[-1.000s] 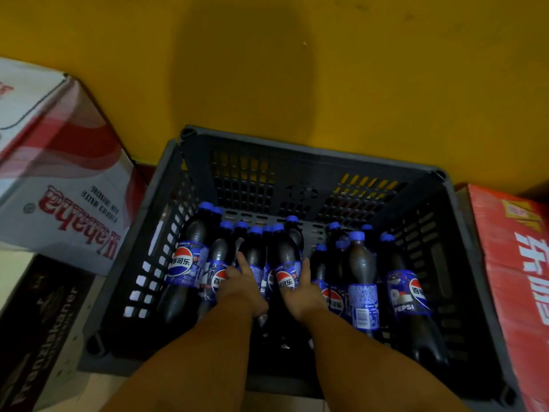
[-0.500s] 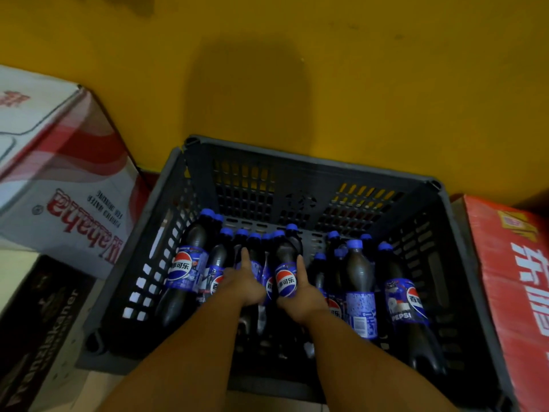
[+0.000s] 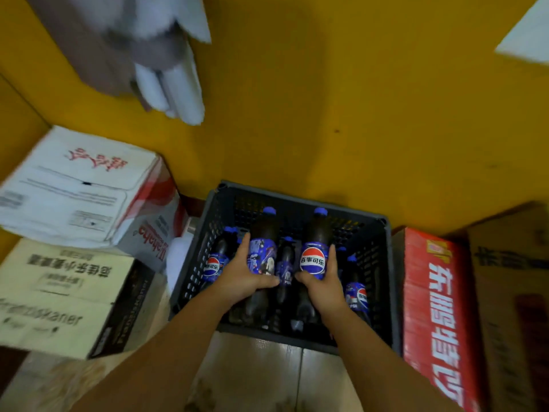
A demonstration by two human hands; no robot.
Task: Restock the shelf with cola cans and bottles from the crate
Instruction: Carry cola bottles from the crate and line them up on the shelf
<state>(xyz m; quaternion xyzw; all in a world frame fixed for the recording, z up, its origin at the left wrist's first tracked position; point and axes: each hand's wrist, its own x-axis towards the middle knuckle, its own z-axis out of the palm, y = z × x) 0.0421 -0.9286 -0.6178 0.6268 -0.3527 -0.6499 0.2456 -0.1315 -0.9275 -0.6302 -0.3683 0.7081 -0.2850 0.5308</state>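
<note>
Both hands have come up out of the packed cluster since a second ago, each bringing one cola bottle, and the viewpoint has drawn back from the crate (image 3: 389, 272).

The left hand (image 3: 246, 281) is wrapped round the label of the left bottle (image 3: 263, 248). The right hand (image 3: 322, 285) is wrapped round the label of the right bottle (image 3: 315, 251). Both bottles are held upright at mid-body, caps up. This grip likely keeps them balanced and leaves their bases free for standing on a shelf. Their lower halves are still inside the crate walls.

Count:
- Bottles in hand: two.
- Remaining bottles (image 3: 214, 263) with a label visible in the crate: three. Others may be hidden behind the arms.
- Cans: none visible.
- Cartons beside the crate: a white carton (image 3: 83, 185) and a beige carton (image 3: 59, 292) on the left, a red carton (image 3: 433, 307) and a brown carton (image 3: 511, 292) on the right.

The shelf cannot be identified in this view.
</note>
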